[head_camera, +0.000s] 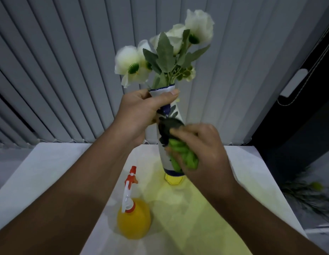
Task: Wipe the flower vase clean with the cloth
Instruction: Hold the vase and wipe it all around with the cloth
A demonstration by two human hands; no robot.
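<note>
A tall white ceramic vase [164, 153] with blue and dark painted flowers and a yellow foot stands on the white table [49, 172], slightly tilted. White artificial flowers with green leaves [167, 52] stick out of its mouth. My left hand [141, 115] grips the vase's neck just below the rim. My right hand [200, 148] holds a bunched green cloth [183, 159] pressed against the lower right side of the vase's body. The right hand is a little blurred.
An orange-yellow spray bottle [133, 218] with a red and white trigger head stands on the table at the front left of the vase. Grey vertical blinds [68, 70] hang behind the table. A dark plant [307, 192] lies low at the right.
</note>
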